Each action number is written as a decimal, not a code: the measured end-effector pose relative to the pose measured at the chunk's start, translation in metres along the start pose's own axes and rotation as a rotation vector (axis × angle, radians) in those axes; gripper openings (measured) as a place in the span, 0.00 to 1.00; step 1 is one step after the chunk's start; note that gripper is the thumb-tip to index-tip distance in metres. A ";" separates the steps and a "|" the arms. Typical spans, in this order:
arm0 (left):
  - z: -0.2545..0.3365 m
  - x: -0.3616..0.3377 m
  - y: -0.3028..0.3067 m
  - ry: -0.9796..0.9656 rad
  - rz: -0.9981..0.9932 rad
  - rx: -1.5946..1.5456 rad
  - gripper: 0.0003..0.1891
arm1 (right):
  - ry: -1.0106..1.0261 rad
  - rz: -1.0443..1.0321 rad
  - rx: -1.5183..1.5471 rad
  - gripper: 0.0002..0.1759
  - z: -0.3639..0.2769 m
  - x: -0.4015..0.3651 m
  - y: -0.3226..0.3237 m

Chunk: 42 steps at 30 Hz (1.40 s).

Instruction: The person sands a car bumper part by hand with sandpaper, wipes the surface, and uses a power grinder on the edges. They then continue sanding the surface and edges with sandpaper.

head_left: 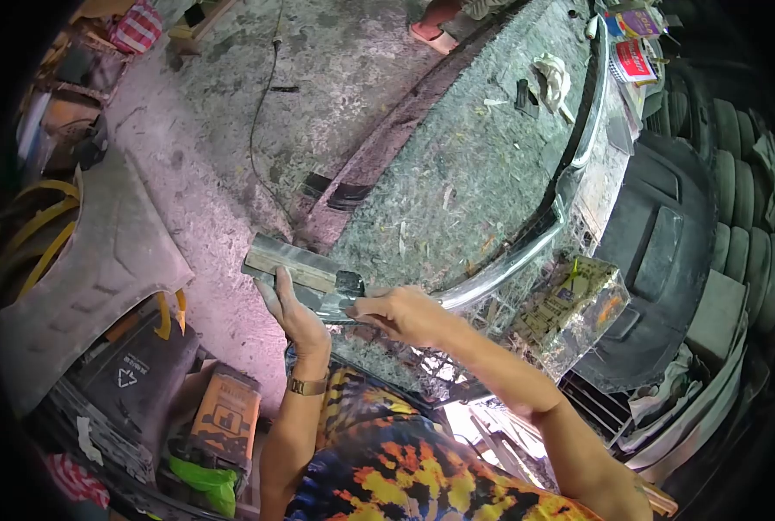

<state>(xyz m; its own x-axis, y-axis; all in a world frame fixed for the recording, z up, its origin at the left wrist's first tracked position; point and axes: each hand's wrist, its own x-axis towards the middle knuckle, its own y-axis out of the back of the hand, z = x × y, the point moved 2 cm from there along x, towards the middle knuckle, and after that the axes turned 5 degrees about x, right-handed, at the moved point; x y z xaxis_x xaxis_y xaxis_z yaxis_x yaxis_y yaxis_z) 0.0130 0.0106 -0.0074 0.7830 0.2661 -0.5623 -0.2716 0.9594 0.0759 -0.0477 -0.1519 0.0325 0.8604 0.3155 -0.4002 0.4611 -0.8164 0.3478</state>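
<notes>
Left hand [294, 311] grips the flat block [296, 267] from below, right hand [405, 314] clenched on its right end where the chrome strip [526, 247] meets it, over the rough panel [474, 156]; black bin [127, 378] and orange case [224, 415] lower left, contents hidden

Two hands are in view, one left hand [294, 308] and one right hand [405, 314]. There is one long flat block [296, 267], one curved shiny strip [526, 252], one gold wristwatch [306, 386], one white rag [554, 80], one black cable [262, 113], one orange case [224, 417], one black bin [131, 378], and one sandalled foot [431, 35] of another person.
</notes>
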 end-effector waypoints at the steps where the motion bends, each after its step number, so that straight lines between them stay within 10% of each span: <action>1: 0.000 0.001 0.001 0.000 -0.004 0.019 0.43 | 0.008 0.003 0.023 0.06 0.007 -0.003 -0.002; 42: -0.002 0.003 0.001 -0.038 -0.009 0.018 0.40 | -0.082 0.057 0.075 0.05 0.012 -0.014 -0.005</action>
<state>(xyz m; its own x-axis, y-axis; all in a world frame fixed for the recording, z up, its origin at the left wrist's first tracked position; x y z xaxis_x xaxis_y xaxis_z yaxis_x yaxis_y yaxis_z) 0.0136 0.0118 -0.0109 0.8061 0.2601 -0.5316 -0.2545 0.9633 0.0854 -0.0643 -0.1578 0.0264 0.8628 0.2288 -0.4508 0.3912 -0.8670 0.3087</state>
